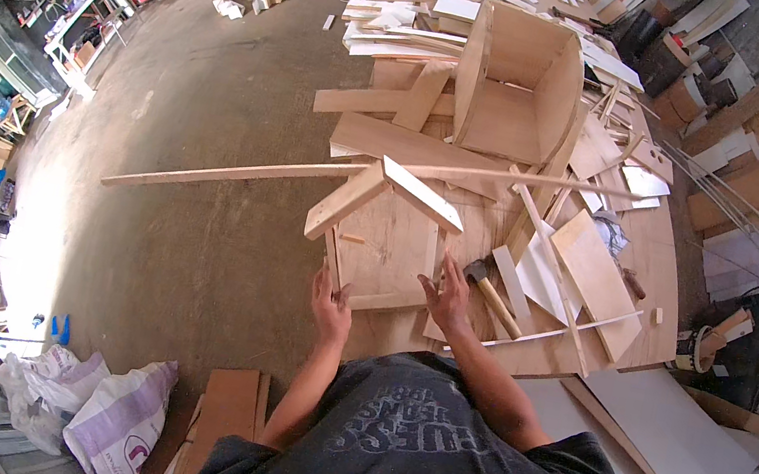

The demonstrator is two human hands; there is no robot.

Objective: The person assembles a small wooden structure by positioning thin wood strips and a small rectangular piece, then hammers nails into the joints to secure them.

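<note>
A small wooden house (386, 259) with a two-board gabled roof stands in front of me on the worktable's near left edge. My left hand (329, 307) holds its left wall at the lower corner, thumb on the near side and fingers along the outside. On the opposite side my right hand (450, 298) grips the right wall, with thumb and fingers apart around its edge. A thin peg-like stick (360, 241) shows on the house's panel. Just right of my right hand lies a hammer (495, 303) with a wooden handle.
Beyond the house a long thin wood strip (238, 174) sticks out leftward past the table. An open plywood box (517, 89) stands at the back among piled offcuts (415, 35). Loose boards (596, 275) cover the right side. White sacks (125, 416) lie at lower left.
</note>
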